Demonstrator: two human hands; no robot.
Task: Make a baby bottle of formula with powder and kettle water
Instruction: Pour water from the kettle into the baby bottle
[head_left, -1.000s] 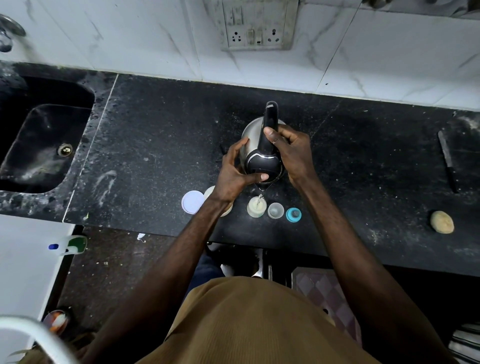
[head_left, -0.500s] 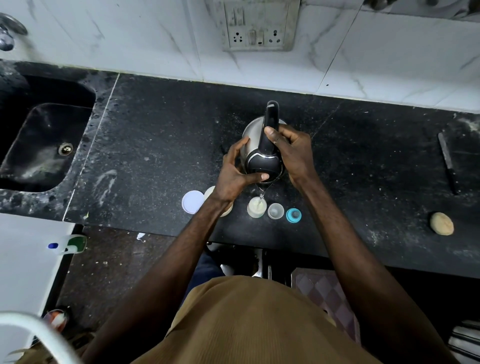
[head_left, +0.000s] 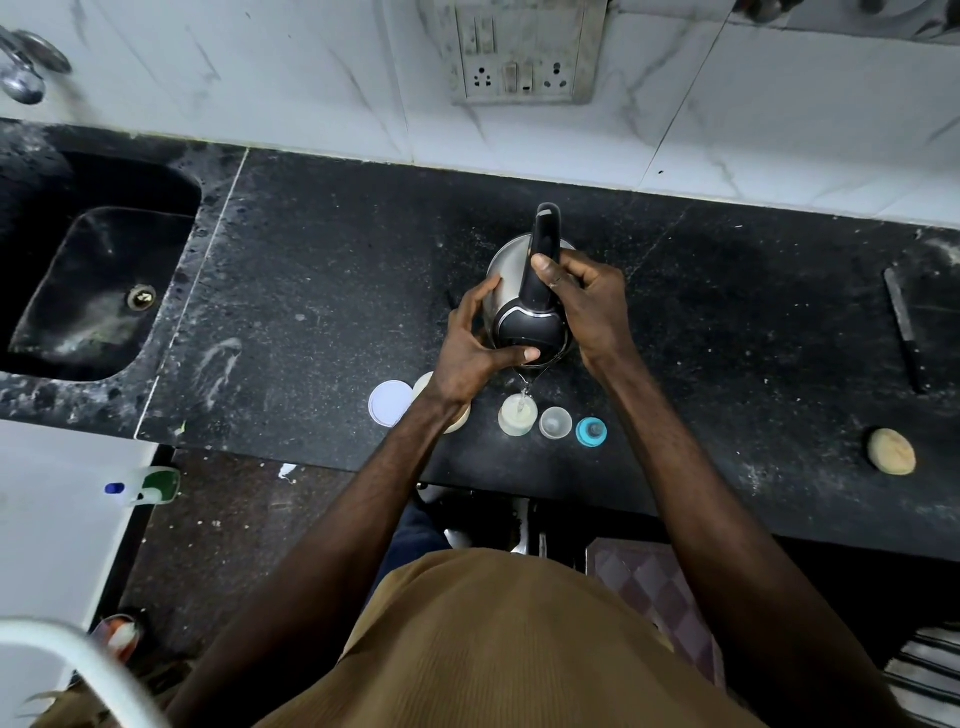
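Right hand (head_left: 587, 306) gripping the kettle (head_left: 530, 332) handle, left hand (head_left: 467, 353) cupping its body, the person is filling the bottle (head_left: 518, 414) near the table (head_left: 311, 312)'s front edge; righting the kettle likely follows.

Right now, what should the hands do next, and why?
Probably hold the kettle at this tilt, no steeper: a thin stream falls into the narrow bottle; the right hand grips the handle, the left hand steadies the side.

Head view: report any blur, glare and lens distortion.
Head view: the wide-angle lens slants the counter and fans the wall tiles; the white curved thing at lower left is blurred; soft sheen, no harsh glare, on the steel kettle; the bottle is sharp.
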